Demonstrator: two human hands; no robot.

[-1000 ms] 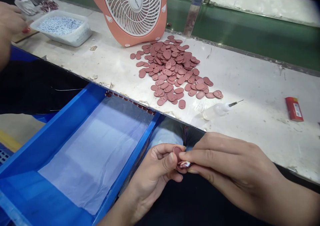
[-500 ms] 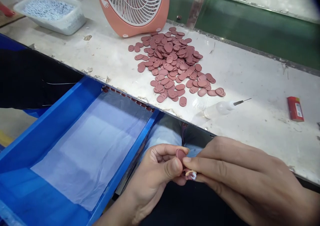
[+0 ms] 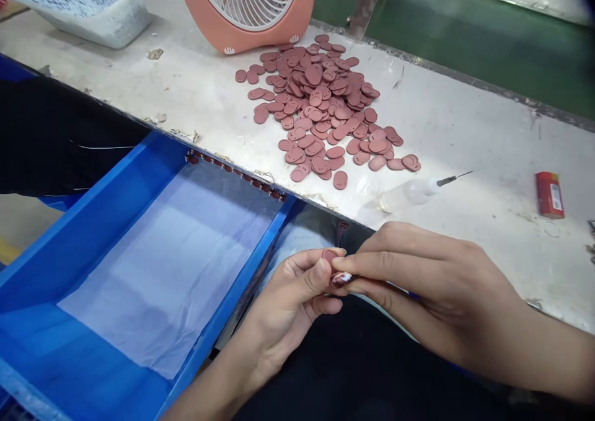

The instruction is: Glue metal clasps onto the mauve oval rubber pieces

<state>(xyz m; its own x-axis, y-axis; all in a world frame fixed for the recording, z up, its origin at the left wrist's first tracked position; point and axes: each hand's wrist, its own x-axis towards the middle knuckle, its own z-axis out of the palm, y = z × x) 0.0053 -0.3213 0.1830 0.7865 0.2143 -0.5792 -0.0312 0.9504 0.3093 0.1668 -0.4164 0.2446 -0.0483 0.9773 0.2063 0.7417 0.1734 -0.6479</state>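
Between the thumb and forefinger of my left hand (image 3: 283, 309) is a flat, oval reddish-brown piece (image 3: 330, 257). My right hand (image 3: 441, 278) meets it from the right, its fingertips pinched on a small white-and-orange part (image 3: 342, 278) at the lower edge of the oval piece. The fingers partly cover both, so how they join is hidden. Beyond my hands, a heap of similar oval pieces (image 3: 313, 74) lies on the white table (image 3: 469, 123), several showing small holes. A clear squeeze bottle with a needle tip (image 3: 413, 191) lies on its side nearer my right hand.
At the left, a blue tray (image 3: 232, 309) lined with a thin sheet holds a row of small dark red items along its far end. An orange fan (image 3: 246, 36) stands behind the heap. A tub of bluish-white bits (image 3: 106, 27) and a red box (image 3: 550, 194) are on the table.
Both hands have moved slightly up and left with the pieces held together. The oval piece and white-and-orange part are tilted differently. The camera view has shifted a little.
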